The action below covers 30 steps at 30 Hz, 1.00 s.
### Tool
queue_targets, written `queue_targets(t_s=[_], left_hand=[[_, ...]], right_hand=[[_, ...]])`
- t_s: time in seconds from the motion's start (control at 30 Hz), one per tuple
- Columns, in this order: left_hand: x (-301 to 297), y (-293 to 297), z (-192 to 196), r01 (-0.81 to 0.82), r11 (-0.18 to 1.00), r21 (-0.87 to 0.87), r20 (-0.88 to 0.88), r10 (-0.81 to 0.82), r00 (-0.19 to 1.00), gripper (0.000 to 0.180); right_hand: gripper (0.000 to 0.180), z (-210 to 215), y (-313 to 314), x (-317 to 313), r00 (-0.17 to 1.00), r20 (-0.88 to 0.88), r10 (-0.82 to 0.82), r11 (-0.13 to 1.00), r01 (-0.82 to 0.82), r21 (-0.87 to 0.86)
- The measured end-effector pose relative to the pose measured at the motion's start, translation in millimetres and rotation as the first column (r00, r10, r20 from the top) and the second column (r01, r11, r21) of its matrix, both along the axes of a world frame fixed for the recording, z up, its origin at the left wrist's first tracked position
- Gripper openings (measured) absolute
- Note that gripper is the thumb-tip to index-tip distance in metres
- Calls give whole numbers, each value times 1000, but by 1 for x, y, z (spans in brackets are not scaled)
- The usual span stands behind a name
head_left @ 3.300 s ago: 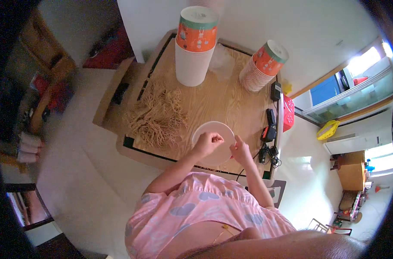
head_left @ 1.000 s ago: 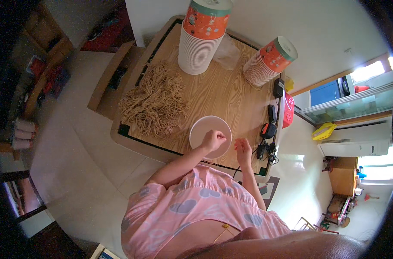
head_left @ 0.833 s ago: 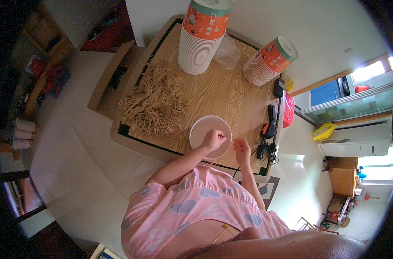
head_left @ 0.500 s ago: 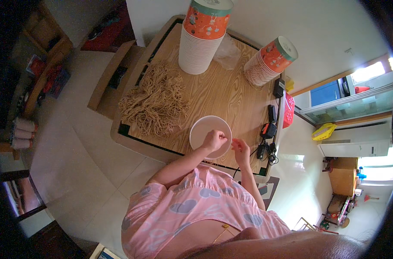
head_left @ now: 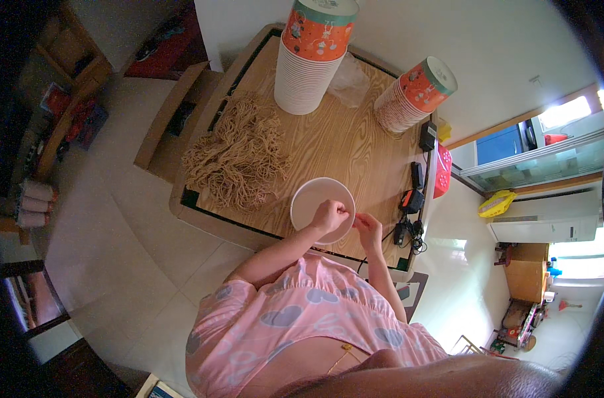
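A white-lined paper bucket (head_left: 306, 202) stands at the near edge of the wood-grain table (head_left: 342, 149), its mouth facing up towards me. Over its opening, my left hand (head_left: 330, 216) is closed, thumb and fingertips pinched together near the right side of the rim. My right hand (head_left: 369, 231) is just outside that rim, fingers drawn together at the bucket's outer wall. Whatever is pinched in either hand is too small or hidden to make out. Left of the bucket lies a loose heap of tan string (head_left: 239, 156).
A tall stack of orange-and-green paper buckets (head_left: 308, 66) rises at the back, with a shorter stack (head_left: 415, 96) to its right. Between them lies a clear plastic bag (head_left: 348, 81). Black adapters and cables (head_left: 411, 201) line the right edge. An opened cardboard box (head_left: 176, 126) sits left of the table.
My right hand's fingers have moved slightly left and closed in against the bucket's rim. My left hand and the bucket have hardly moved.
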State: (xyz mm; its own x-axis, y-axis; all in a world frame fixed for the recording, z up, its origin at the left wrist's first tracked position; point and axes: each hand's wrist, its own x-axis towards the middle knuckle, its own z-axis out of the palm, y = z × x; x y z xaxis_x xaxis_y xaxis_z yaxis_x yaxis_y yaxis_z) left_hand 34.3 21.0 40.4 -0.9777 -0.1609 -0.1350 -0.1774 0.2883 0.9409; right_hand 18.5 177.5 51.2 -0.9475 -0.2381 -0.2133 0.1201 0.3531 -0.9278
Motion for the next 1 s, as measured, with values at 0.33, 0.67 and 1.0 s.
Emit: queue_targets(t_s=[0.33, 0.67, 1.0], left_hand=[[-15, -19, 45, 13, 875, -484, -332, -198, 922, 27], [-48, -38, 38, 222, 678, -701, -93, -395, 914, 10], [-34, -78, 31, 515, 701, -494, 10, -588, 809, 11]], right_hand=[[8, 16, 0, -14, 991, -133, 3, 1000, -1, 15], [7, 23, -23, -39, 967, -238, 89, 995, -76, 65], [3, 24, -45, -19, 952, -302, 47, 998, -31, 59]])
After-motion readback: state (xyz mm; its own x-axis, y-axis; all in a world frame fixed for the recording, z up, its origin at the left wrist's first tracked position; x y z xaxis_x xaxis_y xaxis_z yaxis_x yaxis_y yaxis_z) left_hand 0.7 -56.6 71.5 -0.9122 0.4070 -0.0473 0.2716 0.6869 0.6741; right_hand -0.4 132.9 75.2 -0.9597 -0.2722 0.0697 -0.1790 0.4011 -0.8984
